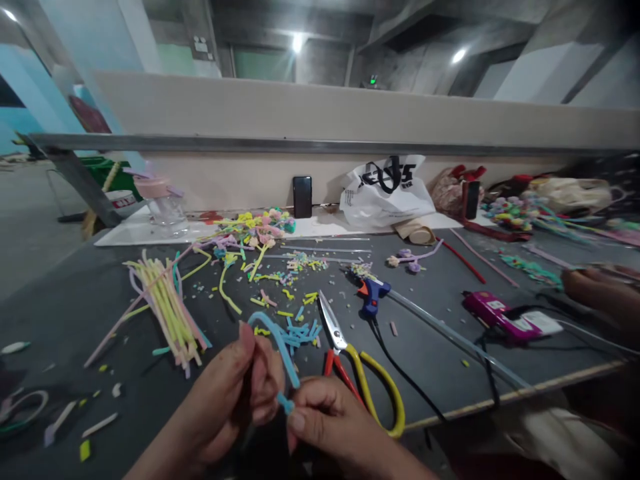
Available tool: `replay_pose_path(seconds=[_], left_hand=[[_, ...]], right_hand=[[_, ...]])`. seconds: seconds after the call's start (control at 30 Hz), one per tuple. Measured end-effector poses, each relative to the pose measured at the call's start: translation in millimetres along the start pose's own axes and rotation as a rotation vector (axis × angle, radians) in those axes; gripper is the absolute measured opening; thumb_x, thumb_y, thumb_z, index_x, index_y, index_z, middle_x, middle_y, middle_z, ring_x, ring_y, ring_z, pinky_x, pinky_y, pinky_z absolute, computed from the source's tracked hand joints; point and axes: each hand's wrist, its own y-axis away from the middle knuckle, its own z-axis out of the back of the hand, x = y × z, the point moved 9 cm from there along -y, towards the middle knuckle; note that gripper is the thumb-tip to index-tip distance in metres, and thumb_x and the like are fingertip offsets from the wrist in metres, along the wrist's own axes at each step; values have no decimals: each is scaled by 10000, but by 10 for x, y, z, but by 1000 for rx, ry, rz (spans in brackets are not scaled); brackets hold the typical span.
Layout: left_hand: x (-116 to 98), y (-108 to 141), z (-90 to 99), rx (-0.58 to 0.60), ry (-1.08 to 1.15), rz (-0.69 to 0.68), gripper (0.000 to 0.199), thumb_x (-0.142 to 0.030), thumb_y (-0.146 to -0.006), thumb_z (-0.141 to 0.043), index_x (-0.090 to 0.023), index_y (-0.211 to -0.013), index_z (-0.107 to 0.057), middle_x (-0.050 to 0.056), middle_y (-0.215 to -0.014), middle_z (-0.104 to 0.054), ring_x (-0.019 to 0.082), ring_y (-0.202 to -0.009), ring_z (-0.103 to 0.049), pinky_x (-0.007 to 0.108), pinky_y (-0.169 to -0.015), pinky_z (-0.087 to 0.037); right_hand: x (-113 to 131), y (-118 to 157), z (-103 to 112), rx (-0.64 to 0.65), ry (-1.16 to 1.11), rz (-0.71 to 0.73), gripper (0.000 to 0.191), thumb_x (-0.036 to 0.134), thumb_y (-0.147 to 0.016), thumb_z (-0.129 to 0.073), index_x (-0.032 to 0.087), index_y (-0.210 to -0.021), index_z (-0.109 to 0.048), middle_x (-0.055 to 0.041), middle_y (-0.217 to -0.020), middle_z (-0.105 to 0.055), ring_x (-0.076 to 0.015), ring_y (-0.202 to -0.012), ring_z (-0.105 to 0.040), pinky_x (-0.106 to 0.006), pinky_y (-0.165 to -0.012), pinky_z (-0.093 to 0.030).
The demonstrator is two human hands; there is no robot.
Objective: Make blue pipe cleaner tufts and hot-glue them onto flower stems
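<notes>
A bent blue fuzzy stem (pixel 284 347) arches between my two hands near the table's front edge. Its upper end is pinched in the closed fingers of my left hand (pixel 235 387). At its lower end, by a small blue knot (pixel 285 403), the thumb and fingers of my right hand (pixel 333 420) are closed on it. Short blue pieces (pixel 300 333) lie just beyond my hands. To the right rest scissors (pixel 337 337) with yellow handles, beside a red-handled tool (pixel 345 373) partly hidden under them.
A bundle of pastel stems (pixel 167 310) lies left. A blue glue gun (pixel 373 297) with a long clear stick (pixel 450 333) and cable lies right of the scissors. Behind stand a phone (pixel 302 197), a white bag (pixel 387 197) and a jar (pixel 165 210). Another person's hand (pixel 600 287) is far right.
</notes>
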Motion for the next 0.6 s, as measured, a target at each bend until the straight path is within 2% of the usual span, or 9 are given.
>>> replay_pose_path(seconds=[0.07,0.17,0.27,0.4,0.5,0.6], left_hand=[[47,21,16,-39,92,25,525,-537,-799,-485,-155,-460,-362,-74,-419,-303,27,-355,-227,154,-359,-222],[96,40,78,-106,165,36,543,-552,-799,-471,-170,-472,-267,-92,-431,-200,28,-363,-148,157,-360,-164],[112,34,144,-153,142,51,540,-581,-799,-441,-179,-497,-243,-94,-436,-181,34,-364,-138,168,-368,-150],[40,15,192,-189,-4,36,526,-598,-801,-416,-179,-516,-276,-90,-448,-235,34,-370,-192,171,-380,-165],[6,6,212,-213,-89,31,493,-568,-812,-429,-178,-535,-311,-88,-460,-268,32,-370,-212,176,-383,-159],[-1,3,209,-223,-138,14,468,-541,-823,-433,-178,-544,-336,-81,-464,-299,40,-382,-235,182,-384,-161]], right_hand=[[-10,-2,-3,-15,0,26,336,401,-754,-637,115,-578,-637,34,-556,-446,-79,-552,-390,-220,-528,-269],[-108,-12,4,-63,-97,22,345,412,-714,-664,123,-536,-604,38,-533,-429,-86,-554,-388,-220,-526,-274],[-239,-12,-15,-52,-112,-79,383,470,-715,-647,121,-566,-601,51,-497,-401,-73,-507,-353,-208,-495,-258],[-296,20,35,-8,87,-258,508,602,-781,-491,116,-720,-623,33,-537,-476,-59,-449,-376,-187,-449,-269],[-119,7,195,-123,250,-204,550,611,-844,-347,129,-835,-611,4,-608,-530,-87,-498,-462,-202,-481,-339],[80,-26,190,-157,525,-96,493,522,-903,-285,153,-760,-578,0,-628,-519,-114,-578,-493,-224,-537,-365]])
